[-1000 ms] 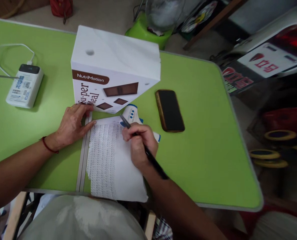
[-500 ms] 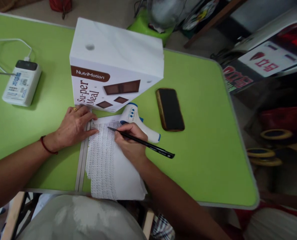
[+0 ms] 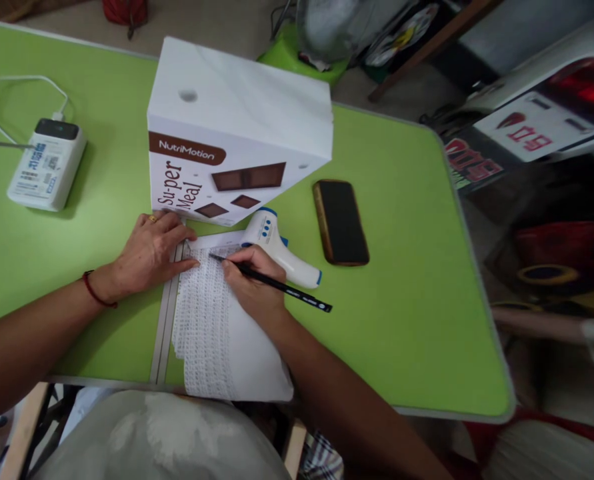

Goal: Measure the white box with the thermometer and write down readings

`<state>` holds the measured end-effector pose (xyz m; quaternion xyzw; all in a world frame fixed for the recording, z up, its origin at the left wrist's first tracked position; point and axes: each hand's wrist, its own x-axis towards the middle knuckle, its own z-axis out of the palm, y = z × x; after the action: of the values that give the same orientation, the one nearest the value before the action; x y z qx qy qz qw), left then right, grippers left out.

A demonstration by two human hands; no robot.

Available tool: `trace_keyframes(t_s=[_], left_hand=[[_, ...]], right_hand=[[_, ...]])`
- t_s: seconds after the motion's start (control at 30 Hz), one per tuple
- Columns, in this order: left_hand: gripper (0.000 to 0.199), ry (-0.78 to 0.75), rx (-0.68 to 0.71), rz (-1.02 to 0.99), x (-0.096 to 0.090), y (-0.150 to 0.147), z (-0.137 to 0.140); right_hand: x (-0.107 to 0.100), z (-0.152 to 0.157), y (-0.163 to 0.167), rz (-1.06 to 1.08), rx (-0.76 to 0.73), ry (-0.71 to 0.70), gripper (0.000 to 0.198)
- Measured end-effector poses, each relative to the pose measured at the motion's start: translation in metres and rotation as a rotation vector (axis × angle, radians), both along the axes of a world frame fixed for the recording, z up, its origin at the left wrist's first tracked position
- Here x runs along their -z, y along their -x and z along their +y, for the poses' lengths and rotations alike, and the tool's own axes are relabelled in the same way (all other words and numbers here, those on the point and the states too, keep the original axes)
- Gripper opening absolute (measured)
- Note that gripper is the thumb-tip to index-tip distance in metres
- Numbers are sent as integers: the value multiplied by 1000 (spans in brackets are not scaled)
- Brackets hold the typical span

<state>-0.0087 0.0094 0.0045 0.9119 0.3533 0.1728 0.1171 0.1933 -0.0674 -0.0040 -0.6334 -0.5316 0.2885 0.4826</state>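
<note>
My right hand (image 3: 257, 280) grips a slim black pen (image 3: 287, 289), its tip on a sheet of paper (image 3: 251, 353) covered with dense rows of small handwriting down its left side. The sheet's lower end reaches the table's near edge. My left hand (image 3: 154, 250) lies at the upper left of the paper, fingers stretched and thumb on the sheet. A white and blue infrared thermometer (image 3: 281, 257) lies just beyond my right hand, at the paper's top. Behind both hands stands a large white NutriMotion box (image 3: 241, 100), close to my left fingertips.
On the green table (image 3: 407, 320) a phone (image 3: 341, 222) in a brown case lies right of the box. A white power bank (image 3: 49, 163) with cables sits at the left. Beyond the right edge are a white vehicle part with a red light (image 3: 584, 83) and a blurred limb (image 3: 537, 323).
My right hand and the pen have shifted slightly left along the paper, the pen's rear end swinging left. My left hand stays in place. A blurred limb has appeared at the right.
</note>
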Motion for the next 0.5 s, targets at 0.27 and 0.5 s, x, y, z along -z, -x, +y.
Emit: trace_keyframes(t_s=[0.27,0.5], left_hand=[[35,-18,3,-1,1,0,0],[33,-14,2,1,1,1,0]], right_hand=[[-2,0,0,-56,-43,14,8],[1,0,2,-74,-1,-75,9]])
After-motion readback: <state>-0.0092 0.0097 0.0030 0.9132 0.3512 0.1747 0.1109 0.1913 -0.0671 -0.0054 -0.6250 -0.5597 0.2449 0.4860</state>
